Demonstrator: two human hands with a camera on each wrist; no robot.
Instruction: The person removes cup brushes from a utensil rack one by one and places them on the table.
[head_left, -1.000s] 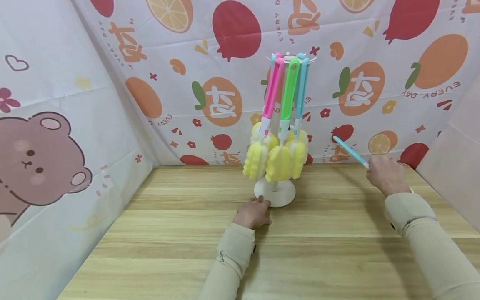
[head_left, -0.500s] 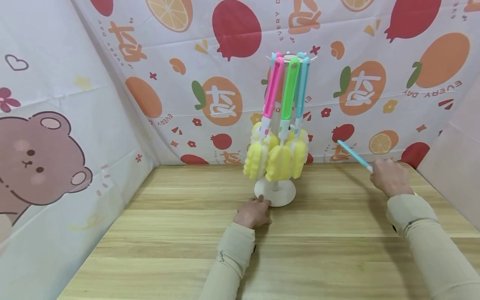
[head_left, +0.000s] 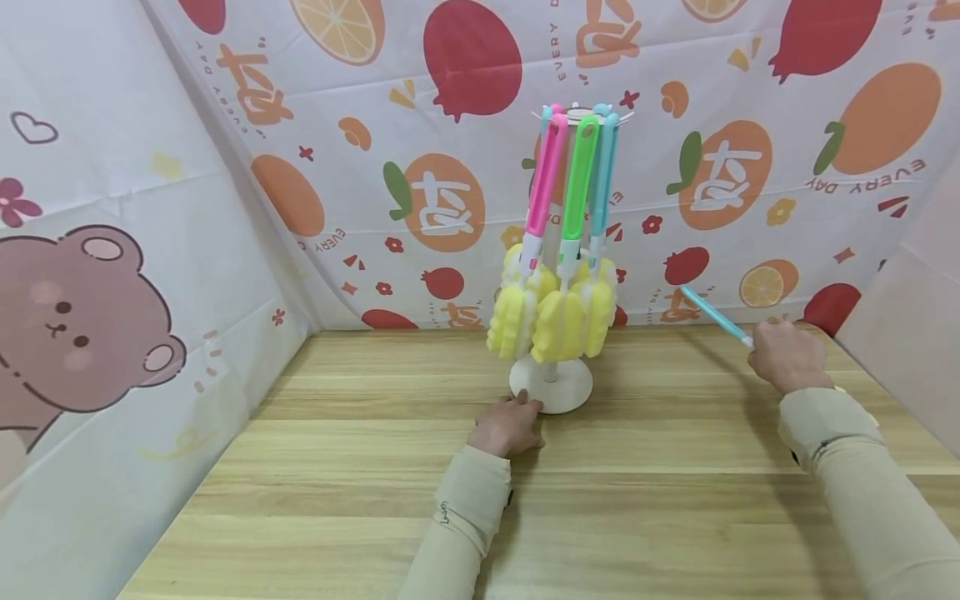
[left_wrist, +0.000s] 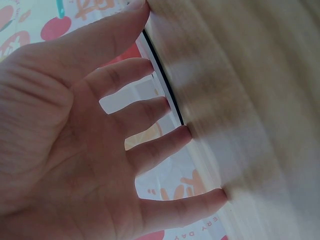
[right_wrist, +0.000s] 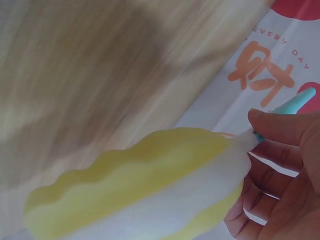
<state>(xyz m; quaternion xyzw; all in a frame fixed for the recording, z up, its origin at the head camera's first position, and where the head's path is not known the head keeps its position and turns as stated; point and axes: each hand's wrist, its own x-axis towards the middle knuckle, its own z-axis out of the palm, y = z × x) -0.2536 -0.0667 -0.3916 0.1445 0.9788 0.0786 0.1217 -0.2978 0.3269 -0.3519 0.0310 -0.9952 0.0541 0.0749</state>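
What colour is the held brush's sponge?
Sponge: yellow with a white lengthwise band; clearest in the right wrist view.

Got a blue-handled sponge brush point(right_wrist: 150, 186) in my right grip point(head_left: 787, 357), pinched round its white neck, handle slanting away toward the back and left. Its chunky head is yellow with wavy edges and a white band down it. The white stand point(head_left: 572, 388) is upright on the worktop point(head_left: 360, 483), my left grip point(head_left: 506, 427) touching its round base. Pink brush point(head_left: 534, 243), green brush point(head_left: 570, 247) and another blue brush point(head_left: 597, 248) hang off the top, yellow-and-white sponges down, with more behind.
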